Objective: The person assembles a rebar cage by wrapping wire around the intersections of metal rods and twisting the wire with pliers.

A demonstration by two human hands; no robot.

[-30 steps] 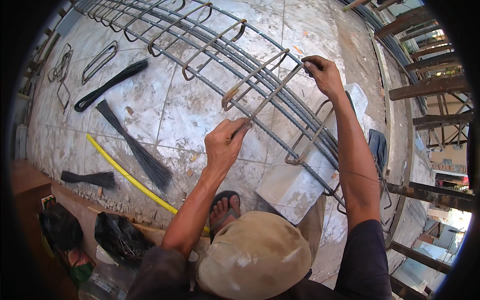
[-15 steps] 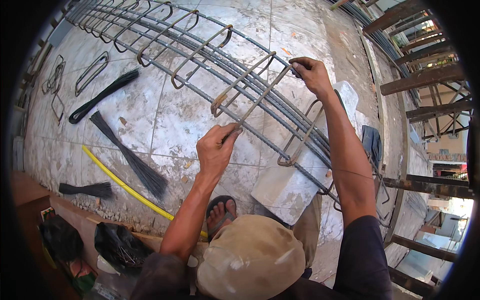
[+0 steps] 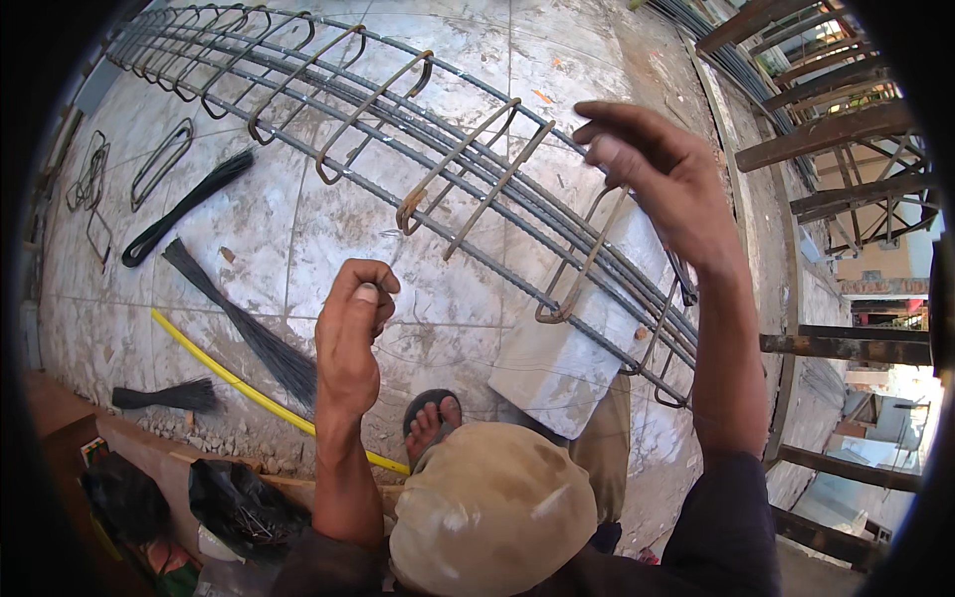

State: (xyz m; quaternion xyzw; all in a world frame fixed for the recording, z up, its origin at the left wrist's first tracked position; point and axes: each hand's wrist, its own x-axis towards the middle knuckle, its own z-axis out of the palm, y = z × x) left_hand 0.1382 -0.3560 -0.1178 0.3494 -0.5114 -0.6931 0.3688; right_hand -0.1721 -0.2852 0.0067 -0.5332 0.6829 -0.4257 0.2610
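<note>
A long rebar cage (image 3: 418, 214) of ribbed steel bars and bent stirrups runs diagonally from far left to near right. Across its top lies a thin steel bar (image 3: 497, 191), which neither hand touches. My left hand (image 3: 348, 338) is raised on the near side of the cage, fingers curled and pinched together; a faint thin strand shows by the fingertips, but what they hold is too small to make out. Over the cage's far side, my right hand (image 3: 662, 169) is open, fingers stretched out to the left, with nothing in it.
A pale block (image 3: 557, 383) sits under the cage's near end. On the left lie bundles of dark tie wire (image 3: 244, 328), loose stirrups (image 3: 161, 164) and a yellow hose (image 3: 234, 383). A black bag (image 3: 244, 507) stands at lower left. Wooden beams (image 3: 826, 134) line the right.
Both hands have let go of the thin bar's ends. My left hand has drawn back down and left; my right hand has moved right and opened. The view has shifted slightly.
</note>
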